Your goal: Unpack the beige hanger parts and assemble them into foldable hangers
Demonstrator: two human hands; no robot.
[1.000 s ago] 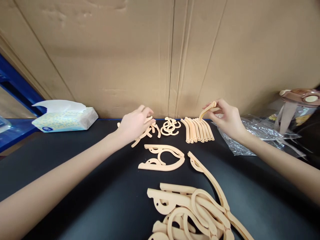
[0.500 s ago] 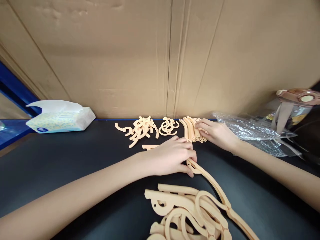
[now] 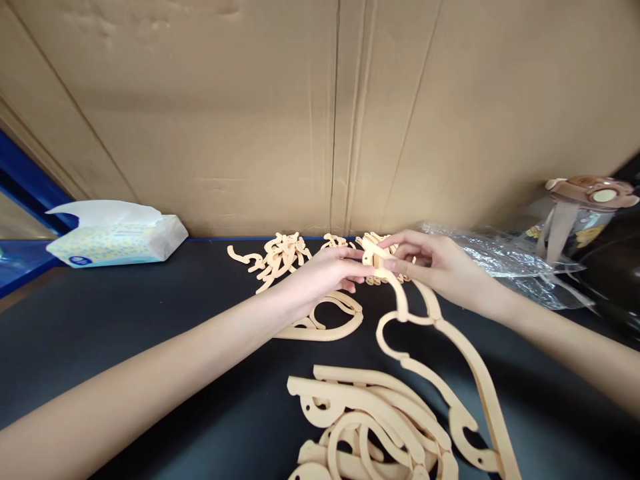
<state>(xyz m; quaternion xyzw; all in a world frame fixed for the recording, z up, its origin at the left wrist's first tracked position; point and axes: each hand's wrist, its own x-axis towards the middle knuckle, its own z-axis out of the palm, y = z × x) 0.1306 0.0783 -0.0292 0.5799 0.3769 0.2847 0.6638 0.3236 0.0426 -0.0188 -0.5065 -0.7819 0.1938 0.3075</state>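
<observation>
One cardboard sheet [image 3: 225, 113], marked by several vertical creases, fills the upper half of the frame. One black tabletop [image 3: 150, 347] spans the lower half. One linked hanger [image 3: 484, 380], beige, runs from the centre of the frame to the lower right; its upper end is raised between two hands, and its lower end reaches the bottom edge. One heap of hangers [image 3: 345, 393] lies at bottom centre, just left of the linked hanger; the pieces overlap, so their number cannot be told. Crumpled clear plastic [image 3: 530, 260] lies at right; the number of bags cannot be told. One tissue pack [image 3: 115, 240] with one raised sheet stands at left. One bottle [image 3: 593, 191] with a brown lid and a strap stands at upper right. The right hand [image 3: 445, 267] pinches the linked hanger's upper end, thumb and forefinger nearly closed. The left hand [image 3: 337, 270], fingers extended and little parted, grips the same end from the left. One folded hanger [image 3: 335, 333] lies at centre, partly behind the left forearm. Along the rear edge lie three groups of uncountable small parts: loose curved pieces [image 3: 285, 253], a row of slats [image 3: 375, 281], partly hidden, and hooks [image 3: 334, 240].
</observation>
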